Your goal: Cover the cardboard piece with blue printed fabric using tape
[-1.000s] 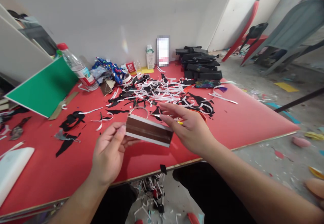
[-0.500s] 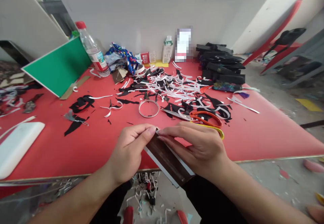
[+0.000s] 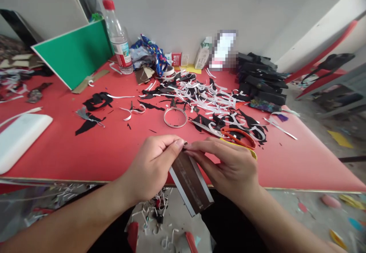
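Holding: both hands pinch one brown strip point(image 3: 191, 182) by its top end, at the near edge of the red table point(image 3: 114, 157).
Left hand point(image 3: 151, 169): thumb and forefinger closed on the strip's upper corner, other fingers curled under.
Right hand point(image 3: 231, 167): fingertips point(image 3: 190, 146) pressed on the same upper end, meeting the left fingertips; palm lies over the strip's right side.
Strip: dark brown with pale edges, tilted, its upper end between the fingertips, its lower end hanging past the table edge over the lap.
Scissors point(image 3: 234, 136): orange and yellow handles, on the table just behind the right hand, blades pointing left.
Ring point(image 3: 175, 117): thin metal hoop lying flat, beyond the hands, left of the scissors.
Scraps point(image 3: 200, 100): black and white cuttings strewn across the middle of the table.
Bottle point(image 3: 117, 37): clear, red cap, upright at the far left beside a green board point(image 3: 74, 55).
Black stack point(image 3: 260, 81): piled at the far right corner.
White pad point(image 3: 20, 138): at the left edge, well apart from the hands.
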Demonstrator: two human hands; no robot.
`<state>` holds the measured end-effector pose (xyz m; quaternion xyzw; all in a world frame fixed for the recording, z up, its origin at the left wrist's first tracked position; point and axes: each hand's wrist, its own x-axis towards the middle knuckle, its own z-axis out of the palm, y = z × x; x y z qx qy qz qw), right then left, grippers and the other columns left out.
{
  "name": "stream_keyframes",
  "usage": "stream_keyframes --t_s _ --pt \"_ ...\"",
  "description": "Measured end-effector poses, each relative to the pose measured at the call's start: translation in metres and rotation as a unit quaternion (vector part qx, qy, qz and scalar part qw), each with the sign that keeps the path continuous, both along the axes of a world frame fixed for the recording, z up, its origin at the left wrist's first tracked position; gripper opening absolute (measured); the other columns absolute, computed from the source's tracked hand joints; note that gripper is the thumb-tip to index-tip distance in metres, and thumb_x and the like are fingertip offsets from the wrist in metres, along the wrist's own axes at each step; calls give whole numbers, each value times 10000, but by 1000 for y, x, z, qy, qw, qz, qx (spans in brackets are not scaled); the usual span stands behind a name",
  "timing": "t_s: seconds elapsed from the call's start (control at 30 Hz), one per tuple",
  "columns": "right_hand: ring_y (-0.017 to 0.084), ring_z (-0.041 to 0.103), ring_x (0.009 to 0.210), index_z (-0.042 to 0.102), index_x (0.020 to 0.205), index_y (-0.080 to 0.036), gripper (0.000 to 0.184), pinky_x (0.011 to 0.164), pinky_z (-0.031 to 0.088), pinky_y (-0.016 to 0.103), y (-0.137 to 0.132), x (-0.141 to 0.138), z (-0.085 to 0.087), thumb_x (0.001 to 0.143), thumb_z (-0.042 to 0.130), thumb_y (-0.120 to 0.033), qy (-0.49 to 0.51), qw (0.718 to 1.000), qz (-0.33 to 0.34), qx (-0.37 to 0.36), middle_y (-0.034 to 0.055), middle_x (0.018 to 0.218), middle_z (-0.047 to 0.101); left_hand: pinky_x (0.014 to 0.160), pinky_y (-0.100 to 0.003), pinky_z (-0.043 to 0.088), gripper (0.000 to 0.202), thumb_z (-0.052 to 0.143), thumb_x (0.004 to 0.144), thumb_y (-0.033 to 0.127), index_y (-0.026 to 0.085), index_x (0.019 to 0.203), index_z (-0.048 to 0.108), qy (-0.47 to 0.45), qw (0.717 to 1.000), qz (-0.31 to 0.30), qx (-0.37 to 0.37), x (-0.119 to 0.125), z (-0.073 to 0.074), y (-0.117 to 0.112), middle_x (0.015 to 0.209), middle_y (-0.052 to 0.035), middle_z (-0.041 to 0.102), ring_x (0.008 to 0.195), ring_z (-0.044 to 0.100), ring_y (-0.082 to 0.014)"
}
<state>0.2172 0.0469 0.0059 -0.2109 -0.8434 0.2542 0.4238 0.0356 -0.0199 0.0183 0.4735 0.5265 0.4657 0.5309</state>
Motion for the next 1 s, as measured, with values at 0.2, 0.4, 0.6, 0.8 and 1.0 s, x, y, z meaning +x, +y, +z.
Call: stream_keyframes --t_s 0.2,0.4,0.6,0.8,1.0 --pt "130 719 655 724 981 -246 118 628 577 231 -2 0 0 975 693 -132 -24 999 -13 -17 -11 795 768 558 -291 419 390 602 1002 466 200 736 704 -15 1000 20 11 2 1 -1 703 -27 644 618 531 -172" --pt "122 712 677 695 983 -245 109 660 580 223 -2 1 -2 978 689 -136 -22 1000 -8 -5 -15 825 765 559 -290 426 381 605 1001 460 197 759 738 -14 1000 20 11 2 3 1 686 -27 651 610 537 -170" --pt "122 743 708 692 993 -251 77 704 597 212 -1 1 -2 972 723 -184 -37 998 -40 -44 -28 850 794 554 -287 423 385 612 991 455 195 728 720 0 999 33 11 4 2 1 687 -28 658 608 550 -170" --pt "141 731 687 687 930 -247 58 680 598 248 -1 1 -4 987 691 -235 -59 995 -46 -65 -15 804 774 552 -278 441 384 607 1002 446 192 746 737 32 998 42 12 3 1 2 708 -32 686 614 570 -169" --pt "171 753 793 763 1041 -251 116 747 607 295 -3 -2 1 942 707 -229 -37 988 -88 -124 16 902 813 770 -307 573 300 575 1040 364 223 984 833 21 999 26 39 4 1 3 871 -45 792 782 706 -200"
